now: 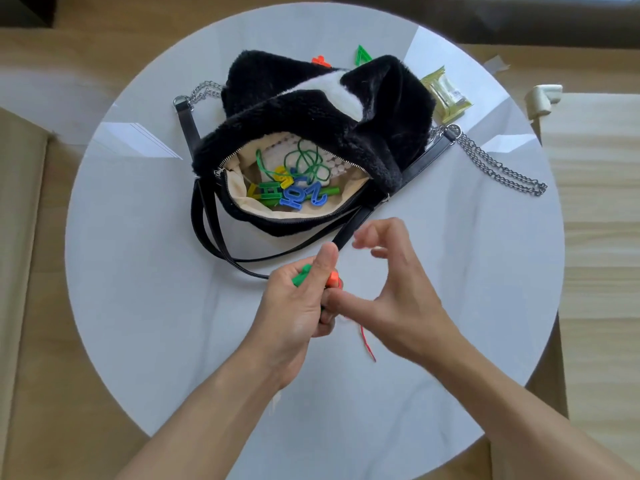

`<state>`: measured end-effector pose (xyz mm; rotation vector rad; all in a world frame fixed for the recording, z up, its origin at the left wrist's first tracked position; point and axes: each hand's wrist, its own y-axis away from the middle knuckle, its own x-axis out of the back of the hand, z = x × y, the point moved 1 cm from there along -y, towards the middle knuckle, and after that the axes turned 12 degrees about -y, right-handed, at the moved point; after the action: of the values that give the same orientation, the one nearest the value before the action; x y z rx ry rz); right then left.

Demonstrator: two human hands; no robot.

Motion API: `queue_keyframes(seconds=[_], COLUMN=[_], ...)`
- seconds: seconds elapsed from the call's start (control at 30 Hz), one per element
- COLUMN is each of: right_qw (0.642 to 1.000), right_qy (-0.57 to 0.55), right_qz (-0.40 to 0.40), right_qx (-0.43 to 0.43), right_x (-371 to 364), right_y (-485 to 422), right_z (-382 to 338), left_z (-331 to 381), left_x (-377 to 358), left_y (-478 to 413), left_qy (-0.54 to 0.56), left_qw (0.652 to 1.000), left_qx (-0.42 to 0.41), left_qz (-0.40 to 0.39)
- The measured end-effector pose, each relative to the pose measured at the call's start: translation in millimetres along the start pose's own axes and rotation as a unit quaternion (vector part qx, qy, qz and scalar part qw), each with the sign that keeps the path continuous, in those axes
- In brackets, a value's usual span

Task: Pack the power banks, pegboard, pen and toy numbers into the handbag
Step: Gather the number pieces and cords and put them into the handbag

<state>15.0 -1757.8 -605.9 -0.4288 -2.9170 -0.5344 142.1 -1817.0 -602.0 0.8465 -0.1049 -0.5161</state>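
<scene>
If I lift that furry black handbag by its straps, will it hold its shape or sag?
Probably sags: the handbag lies slumped and folded on the table. Its unzipped mouth may spill toy numbers if tipped.

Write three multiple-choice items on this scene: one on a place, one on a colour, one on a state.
1. Where does the yellow-green packet lie? A. on the table, right of the handbag B. inside it C. on the floor
2. What colours are the pieces that the left hand grips? A. blue and yellow B. green and orange C. red and white
3. How is the handbag's zip? A. shut B. hidden under a hand C. open
Answers: 1 A, the packet lies on the table by the bag's right end; 2 B, green and orange ends stick out of the fist; 3 C, toy numbers and the pegboard show inside.
</scene>
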Motion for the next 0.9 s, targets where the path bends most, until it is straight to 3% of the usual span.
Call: queue_keyframes(seconds=[0.07,0.13,0.2,0.3,0.4,0.5,0.63,0.7,0.8,0.9], right_qw=[0.981,0.931,0.916,0.918,0.896,0.93,0.908,0.898,0.905,0.9], right_qy=[-0.109,-0.216,-0.224,-0.286,-0.381,-0.255,-0.28,-0.299,-0.249,-0.256], right_qz=[-0.134,-0.257,-0.285,-0.206,-0.056,0.039,0.028,0.052,0.152,0.152], right_qx=[-0.085,-0.145,-0.169,-0.184,-0.221,-0.262,-0.311,-0.32,-0.309,-0.318], right_x=[5,4,1,6,22,29,13,0,-12,-20], right_y=[-8,-9,-7,-8,-18,-37,-75,-97,-128,-147], right_z=[5,7,9,10,5,-7,-38,-51,-64,-67], left_z=[12,30,56,103,133,125,96,93,97,105], left_x=[4,7,11,27,46,50,44,41,36,32], left_y=[0,3,6,0,-22,-53,-86,-101,-117,-125], left_qy=[0.018,0.042,0.063,0.069,0.042,-0.036,-0.134,-0.135,-0.129,-0.125], left_qw=[0.999,0.992,0.978,0.963,0.978,0.997,0.986,0.981,0.978,0.982], left_qx=[-0.016,-0.055,-0.097,-0.155,-0.179,-0.061,0.102,0.138,0.158,0.131], left_qz=[-0.037,-0.102,-0.175,-0.209,-0.102,0.008,0.009,0.016,0.031,0.049])
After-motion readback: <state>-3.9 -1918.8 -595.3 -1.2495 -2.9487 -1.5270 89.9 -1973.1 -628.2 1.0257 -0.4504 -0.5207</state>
